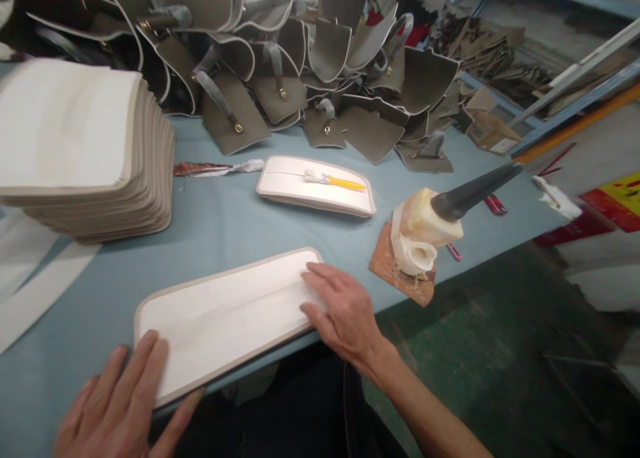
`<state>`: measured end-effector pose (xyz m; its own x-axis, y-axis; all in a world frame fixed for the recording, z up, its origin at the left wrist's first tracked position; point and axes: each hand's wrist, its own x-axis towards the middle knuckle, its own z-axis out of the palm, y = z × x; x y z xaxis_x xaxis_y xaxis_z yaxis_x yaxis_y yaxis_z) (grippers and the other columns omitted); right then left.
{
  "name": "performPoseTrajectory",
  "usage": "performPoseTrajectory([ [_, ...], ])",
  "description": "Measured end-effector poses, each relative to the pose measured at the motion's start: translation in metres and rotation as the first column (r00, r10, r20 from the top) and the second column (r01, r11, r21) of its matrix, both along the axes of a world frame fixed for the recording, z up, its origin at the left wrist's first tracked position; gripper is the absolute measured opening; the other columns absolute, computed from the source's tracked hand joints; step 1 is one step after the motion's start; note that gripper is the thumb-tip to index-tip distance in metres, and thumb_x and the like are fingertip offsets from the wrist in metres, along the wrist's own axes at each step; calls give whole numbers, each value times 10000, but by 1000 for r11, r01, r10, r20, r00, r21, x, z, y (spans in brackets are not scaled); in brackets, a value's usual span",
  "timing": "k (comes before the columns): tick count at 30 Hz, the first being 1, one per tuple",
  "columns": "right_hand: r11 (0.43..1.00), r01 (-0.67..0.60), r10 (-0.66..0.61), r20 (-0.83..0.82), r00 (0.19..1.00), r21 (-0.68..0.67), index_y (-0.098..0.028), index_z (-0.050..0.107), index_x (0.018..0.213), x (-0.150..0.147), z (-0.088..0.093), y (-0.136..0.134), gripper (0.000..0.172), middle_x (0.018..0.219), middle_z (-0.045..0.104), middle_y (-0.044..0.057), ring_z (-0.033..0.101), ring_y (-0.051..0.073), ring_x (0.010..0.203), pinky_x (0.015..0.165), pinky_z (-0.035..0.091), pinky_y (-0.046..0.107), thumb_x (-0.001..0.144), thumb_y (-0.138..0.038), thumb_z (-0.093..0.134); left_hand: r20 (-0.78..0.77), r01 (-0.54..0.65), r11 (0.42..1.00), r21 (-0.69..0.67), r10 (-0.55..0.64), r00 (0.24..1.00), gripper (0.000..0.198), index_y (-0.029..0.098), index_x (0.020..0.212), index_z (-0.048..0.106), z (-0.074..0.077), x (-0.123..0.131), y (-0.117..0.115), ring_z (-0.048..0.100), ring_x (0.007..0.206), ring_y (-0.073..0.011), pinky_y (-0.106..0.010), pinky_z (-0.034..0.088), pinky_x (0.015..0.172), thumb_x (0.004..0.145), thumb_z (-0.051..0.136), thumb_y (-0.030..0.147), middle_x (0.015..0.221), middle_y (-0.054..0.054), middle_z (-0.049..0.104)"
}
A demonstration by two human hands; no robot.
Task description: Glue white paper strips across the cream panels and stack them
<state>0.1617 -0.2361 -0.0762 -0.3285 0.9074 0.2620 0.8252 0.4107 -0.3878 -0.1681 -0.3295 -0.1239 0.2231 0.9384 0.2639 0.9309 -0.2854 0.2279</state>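
A long white panel [235, 311] with rounded corners and a beige edge lies flat along the table's front edge. My left hand [120, 405] rests on its near left corner, fingers stretched out and thumb spread toward the front edge. At the panel's right end, my right hand [345, 308] lies with fingertips on the white surface, fingers extended and the thumb apart. Behind the panel is a small pile of similar white panels [290, 185], and a brush [335, 179] with a yellow handle lies on top.
A tall stack of white panels [150, 171] stands at left. Brown bag parts [235, 111] with straps crowd the back. To the right, a glue-crusted container [423, 228] with a dark handle sits on a brown board [381, 255]. The blue table [215, 225] ends at right.
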Motion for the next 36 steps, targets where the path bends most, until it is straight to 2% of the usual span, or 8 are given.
performPoseTrajectory([
  [2, 992, -121, 124, 84, 989, -33, -122, 577, 1459, -13, -9, -14, 612, 1596, 481, 157, 422, 314, 1479, 1206, 366, 467, 1037, -555, 488, -19, -21, 1000, -1, 21, 1000, 750, 265, 1661, 183, 4, 2, 0, 260, 1571, -395, -638, 269, 1243, 984, 487, 381, 1718, -88, 273],
  [5, 990, -138, 143, 192, 971, -39, -87, 470, 1554, -21, -26, -27, 802, 1658, 365, 182, 310, 356, 1542, 1235, 306, 536, 994, -660, 499, -50, -41, 999, 13, 41, 998, 723, 205, 1647, 234, 8, 4, 0, 274, 1563, -406, -627, 269, 1236, 1005, 454, 456, 1675, -146, 362],
  [8, 992, -121, 122, 245, 962, -20, -60, 419, 1582, -18, -37, -30, 854, 1661, 349, 198, 302, 351, 1548, 1246, 278, 536, 994, -675, 485, -82, -41, 999, 25, 43, 996, 716, 173, 1637, 255, 10, 4, 0, 279, 1557, -420, -621, 289, 1213, 1019, 413, 498, 1636, -180, 422],
  [12, 992, -121, 107, 278, 955, 33, -30, 395, 1584, -11, -41, -29, 923, 1651, 358, 215, 307, 346, 1544, 1244, 273, 536, 983, -726, 462, -118, -45, 998, 45, 50, 992, 727, 150, 1629, 266, 11, 5, 0, 310, 1536, -444, -613, 323, 1180, 1021, 400, 527, 1608, -195, 459],
  [21, 990, -91, 57, 282, 958, 111, -76, 325, 1630, 0, -47, -28, 887, 1619, 419, 218, 389, 356, 1500, 1228, 286, 551, 990, -658, 522, -130, -38, 991, 125, 54, 990, 737, 158, 1633, 267, 3, 1, -3, 301, 1544, -412, -564, 311, 1188, 1008, 460, 498, 1589, -163, 498],
  [26, 990, -87, 49, 308, 950, 109, -72, 428, 1572, 0, -43, -27, 813, 1602, 446, 214, 429, 364, 1472, 1232, 248, 552, 1014, -662, 469, -105, -55, 991, 122, 68, 992, 679, 179, 1620, 311, 2, -3, -6, 348, 1513, -389, -519, 331, 1174, 1009, 477, 423, 1576, -147, 515],
  [31, 990, -53, 14, 286, 958, 129, -8, 446, 1538, -16, -23, -31, 826, 1622, 390, 255, 392, 389, 1489, 1234, 215, 579, 1031, -660, 425, -87, -77, 992, 97, 86, 993, 643, 172, 1593, 375, 3, -2, -8, 341, 1514, -382, -532, 312, 1198, 1017, 458, 447, 1564, -160, 521],
  [36, 964, -244, 221, 191, 956, 105, -71, 429, 1571, -63, -12, -40, 865, 1679, 315, 181, 284, 351, 1551, 1271, 187, 544, 992, -711, 478, -99, -79, 993, 88, 87, 991, 673, 181, 1622, 307, 5, 1, -8, 329, 1524, -385, -538, 291, 1213, 1022, 467, 442, 1579, -161, 502],
])
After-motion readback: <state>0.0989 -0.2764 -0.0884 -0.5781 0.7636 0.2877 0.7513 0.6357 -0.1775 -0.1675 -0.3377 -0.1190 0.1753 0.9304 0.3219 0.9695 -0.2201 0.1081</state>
